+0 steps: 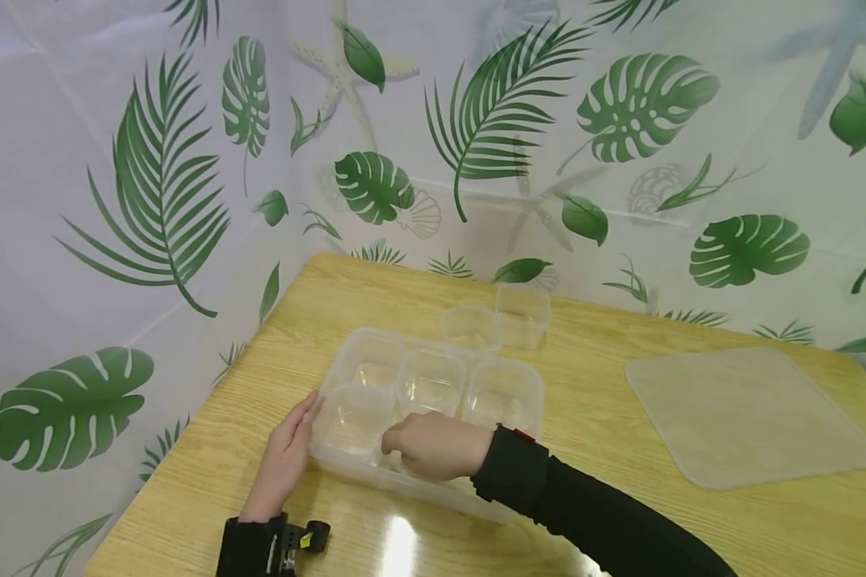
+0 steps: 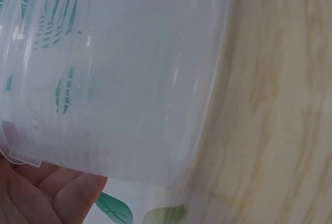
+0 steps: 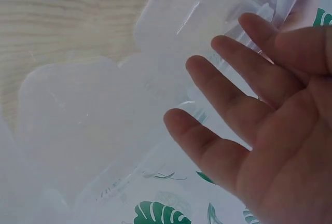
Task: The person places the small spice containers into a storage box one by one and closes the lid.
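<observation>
A clear plastic box [image 1: 418, 481] with several small clear containers inside stands on the table. My left hand [image 1: 289, 449] rests along its left outer wall, fingers fairly straight and tips close to the upper edge. Close up in the left wrist view, the fingers [image 2: 78, 193] touch the box wall [image 2: 140, 94]. My right hand [image 1: 433, 445] reaches over the front middle of the box, thumb and index pinching the rim of a small clear container partly hidden under it. Its other fingers [image 3: 228, 99] are loosely spread in the right wrist view.
Two more clear containers, one lower [image 1: 469, 324] and one taller [image 1: 523, 312], stand just behind the box. A flat translucent lid [image 1: 750, 417] lies at the right of the wooden table [image 1: 584, 497]. Leaf-patterned cloth [image 1: 476, 104] hangs behind and at the left.
</observation>
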Demonstrator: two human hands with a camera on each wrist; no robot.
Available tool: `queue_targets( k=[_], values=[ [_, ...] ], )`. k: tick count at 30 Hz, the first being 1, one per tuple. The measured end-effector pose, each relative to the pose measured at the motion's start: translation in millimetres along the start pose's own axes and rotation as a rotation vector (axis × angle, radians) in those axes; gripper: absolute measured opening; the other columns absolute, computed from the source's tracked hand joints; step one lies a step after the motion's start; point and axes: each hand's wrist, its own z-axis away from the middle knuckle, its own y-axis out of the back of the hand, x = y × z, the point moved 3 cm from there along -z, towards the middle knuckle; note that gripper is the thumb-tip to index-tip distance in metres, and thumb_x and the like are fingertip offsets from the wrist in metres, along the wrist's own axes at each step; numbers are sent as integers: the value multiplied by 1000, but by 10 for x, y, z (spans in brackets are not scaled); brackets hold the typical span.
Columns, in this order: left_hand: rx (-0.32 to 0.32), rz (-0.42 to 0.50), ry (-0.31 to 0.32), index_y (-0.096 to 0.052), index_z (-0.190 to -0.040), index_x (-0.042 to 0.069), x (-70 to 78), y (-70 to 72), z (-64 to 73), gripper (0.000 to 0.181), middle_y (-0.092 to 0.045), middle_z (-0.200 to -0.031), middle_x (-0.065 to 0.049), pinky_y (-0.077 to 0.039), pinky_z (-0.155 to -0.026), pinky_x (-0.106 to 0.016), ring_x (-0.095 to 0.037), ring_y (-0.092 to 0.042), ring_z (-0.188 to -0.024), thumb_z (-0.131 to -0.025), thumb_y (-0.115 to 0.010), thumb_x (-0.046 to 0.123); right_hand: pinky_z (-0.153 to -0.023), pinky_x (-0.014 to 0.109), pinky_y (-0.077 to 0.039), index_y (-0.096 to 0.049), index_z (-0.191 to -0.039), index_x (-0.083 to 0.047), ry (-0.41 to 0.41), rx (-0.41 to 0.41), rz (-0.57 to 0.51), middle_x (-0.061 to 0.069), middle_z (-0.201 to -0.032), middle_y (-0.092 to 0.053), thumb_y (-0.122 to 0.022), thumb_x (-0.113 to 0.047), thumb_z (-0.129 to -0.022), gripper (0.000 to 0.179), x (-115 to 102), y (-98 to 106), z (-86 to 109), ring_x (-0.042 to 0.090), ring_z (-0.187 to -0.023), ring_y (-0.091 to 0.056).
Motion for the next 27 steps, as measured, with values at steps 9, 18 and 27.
queue_targets(
  k=[9, 18, 27],
  values=[
    [16, -20, -2, -33, -134, -3, -17, -7, -4, 40, -31, -138, -18, -20, -103, -43, -29, -25, -127, -98, -28, 14, -88, 29, -40, -59, -111, -9, -19, 4, 8, 2, -116, -56, -42, -2, -89, 29, 3, -29, -38, 18, -109, -49],
    [29, -64, 6, -32, -134, -3, 32, -10, -1, 40, -31, -137, -19, -20, -102, -44, -30, -25, -127, -98, -27, 14, -81, 25, -44, -58, -110, -7, -2, 30, -26, 5, -112, -58, -44, -2, -89, 26, 42, 24, 4, 17, -103, -53],
    [40, -108, 22, -33, -135, -2, -9, -23, -10, 39, -33, -137, -18, -23, -101, -44, -29, -27, -126, -98, -27, 12, -82, 26, -44, -59, -110, -4, 9, 212, -83, 8, -108, -59, -51, -10, -89, 23, 213, 312, 239, 18, -100, -55]
  ],
)
